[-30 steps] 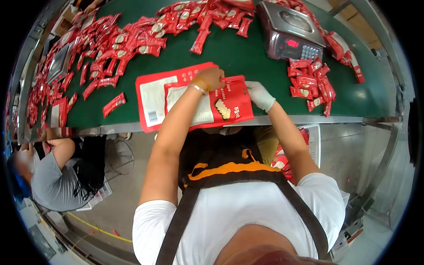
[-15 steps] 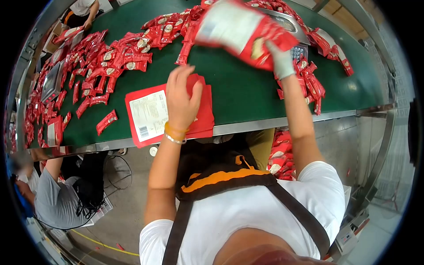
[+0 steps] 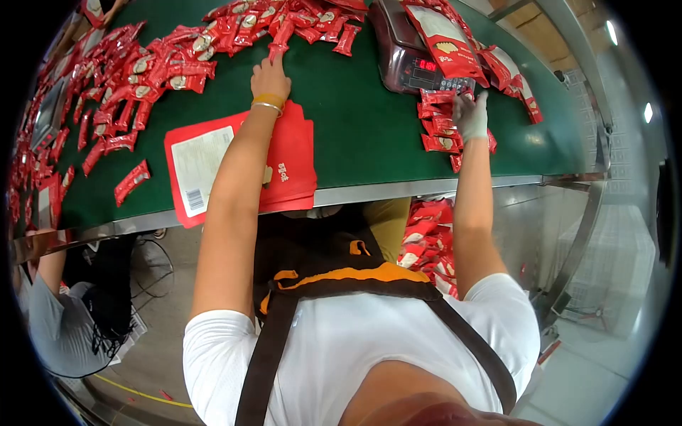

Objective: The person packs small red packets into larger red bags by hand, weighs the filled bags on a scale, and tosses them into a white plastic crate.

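Green table [image 3: 362, 142] fills the upper part, metal rim on the near side. Big heap of small red packets [image 3: 135, 71] runs along its far and left sides. At lower left, a person in a grey top [image 3: 64, 326] is partly cut off by the frame edge. Stack of flat red pouches [image 3: 297, 153] lies at the near edge, a bit fanned, under the left forearm; top one shows a white panel and barcode. Scale [image 3: 399, 67] stands far right of centre, red digits lit. Red pouch [image 3: 446, 48] lies over the right part of the scale, lower end near the gloved hand. Below the table edge, red packages [image 3: 428, 241] pile up. Cluster of packets [image 3: 438, 126] sits just in front of the scale. Right hand [image 3: 472, 117], pale glove, is over that cluster, thumb and fingers apart; can't tell if they grip a packet. Left hand [image 3: 271, 79], bare, stretches to the heap's near end, fingertips at a packet [image 3: 278, 53]; grip unclear. Yellow band [image 3: 268, 99] on that wrist. Lone packet [image 3: 132, 182] lies left of the stack.
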Motion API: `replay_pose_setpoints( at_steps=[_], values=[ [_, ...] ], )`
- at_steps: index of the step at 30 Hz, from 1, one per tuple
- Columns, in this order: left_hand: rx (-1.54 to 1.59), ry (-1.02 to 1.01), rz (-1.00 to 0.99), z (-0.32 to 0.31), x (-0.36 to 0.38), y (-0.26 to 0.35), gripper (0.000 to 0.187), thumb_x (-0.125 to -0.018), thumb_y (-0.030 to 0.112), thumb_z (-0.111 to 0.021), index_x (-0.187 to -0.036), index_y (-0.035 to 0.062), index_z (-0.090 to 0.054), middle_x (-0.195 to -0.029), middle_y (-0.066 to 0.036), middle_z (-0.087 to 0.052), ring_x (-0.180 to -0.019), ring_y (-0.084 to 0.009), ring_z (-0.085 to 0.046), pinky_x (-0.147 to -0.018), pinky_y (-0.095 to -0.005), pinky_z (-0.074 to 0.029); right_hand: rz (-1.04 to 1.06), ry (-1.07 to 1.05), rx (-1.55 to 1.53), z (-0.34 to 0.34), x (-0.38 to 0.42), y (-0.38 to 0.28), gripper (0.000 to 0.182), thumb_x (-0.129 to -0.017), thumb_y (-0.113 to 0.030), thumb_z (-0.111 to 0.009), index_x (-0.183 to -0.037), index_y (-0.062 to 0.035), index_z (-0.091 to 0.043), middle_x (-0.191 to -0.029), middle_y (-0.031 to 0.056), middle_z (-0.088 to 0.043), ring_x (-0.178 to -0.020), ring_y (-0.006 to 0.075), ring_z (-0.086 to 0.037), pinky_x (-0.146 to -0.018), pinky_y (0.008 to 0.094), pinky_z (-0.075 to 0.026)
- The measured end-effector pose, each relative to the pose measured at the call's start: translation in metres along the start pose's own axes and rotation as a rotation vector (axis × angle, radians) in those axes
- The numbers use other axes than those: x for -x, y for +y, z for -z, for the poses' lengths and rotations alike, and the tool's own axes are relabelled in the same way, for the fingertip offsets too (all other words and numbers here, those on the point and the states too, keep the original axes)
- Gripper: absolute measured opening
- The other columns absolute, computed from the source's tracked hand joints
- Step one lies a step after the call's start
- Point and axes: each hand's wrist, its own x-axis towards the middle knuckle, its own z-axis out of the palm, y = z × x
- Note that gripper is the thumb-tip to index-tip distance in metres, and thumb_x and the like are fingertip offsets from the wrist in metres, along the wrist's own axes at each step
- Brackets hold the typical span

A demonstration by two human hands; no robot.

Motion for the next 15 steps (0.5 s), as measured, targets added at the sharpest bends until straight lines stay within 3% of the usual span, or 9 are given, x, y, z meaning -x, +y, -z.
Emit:
replay_pose_setpoints(
  at_steps=[2, 5, 8, 13, 15],
  values=[
    [-0.027, 0.05, 0.001, -0.004, 0.005, 0.01, 0.036, -0.088, 0.011, -0.055, -0.123, 0.0115, -0.055, -0.113, -0.017, -0.052, -0.099, -0.0354, -0.059, -0.082, -0.0457, -0.052, 0.024, 0.05, 0.036, 0.016, 0.035, 0.011, 0.081, -0.092, -0.067, -0.043, -0.138, -0.0003, -0.043, -0.124, 0.0153, -0.057, -0.081, 0.0148, -0.049, -0.07, 0.0223, -0.044],
    [0.005, -0.042, -0.048, -0.017, 0.025, 0.018, 0.03, -0.087, 0.013, -0.056, -0.116, 0.0144, -0.061, -0.115, -0.017, -0.051, -0.094, -0.0353, -0.06, -0.082, -0.0453, -0.052, 0.091, 0.007, 0.059, 0.058, 0.056, 0.033, 0.073, -0.096, -0.061, -0.042, -0.137, 0.0004, -0.044, -0.12, 0.0155, -0.056, -0.077, 0.0145, -0.048, -0.065, 0.0242, -0.043],
    [-0.107, -0.069, -0.069, -0.007, 0.037, 0.026, 0.028, -0.085, 0.016, -0.06, -0.113, 0.0173, -0.065, -0.121, -0.014, -0.049, -0.1, -0.0343, -0.059, -0.083, -0.0458, -0.05, 0.092, 0.045, 0.013, 0.069, 0.071, 0.04, 0.065, -0.099, -0.055, -0.042, -0.134, -0.0014, -0.047, -0.12, 0.0143, -0.055, -0.075, 0.0153, -0.047, -0.064, 0.0259, -0.043],
    [-0.199, -0.015, -0.03, -0.008, 0.016, 0.016, 0.031, -0.083, 0.017, -0.063, -0.114, 0.0185, -0.066, -0.135, -0.013, -0.046, -0.107, -0.0333, -0.056, -0.085, -0.0465, -0.049, 0.099, 0.048, 0.033, 0.038, 0.09, 0.03, 0.065, -0.098, -0.057, -0.042, -0.132, -0.002, -0.049, -0.117, 0.0135, -0.056, -0.075, 0.0153, -0.047, -0.062, 0.0261, -0.042],
    [-0.215, -0.106, -0.104, -0.009, 0.008, 0.006, 0.03, -0.082, 0.016, -0.064, -0.112, 0.0172, -0.067, -0.141, -0.013, -0.043, -0.107, -0.0337, -0.056, -0.087, -0.0462, -0.049, 0.108, 0.031, 0.034, 0.028, 0.086, 0.022, 0.068, -0.097, -0.059, -0.041, -0.131, -0.0011, -0.05, -0.117, 0.0131, -0.056, -0.075, 0.0147, -0.046, -0.063, 0.0268, -0.042]
  ],
)
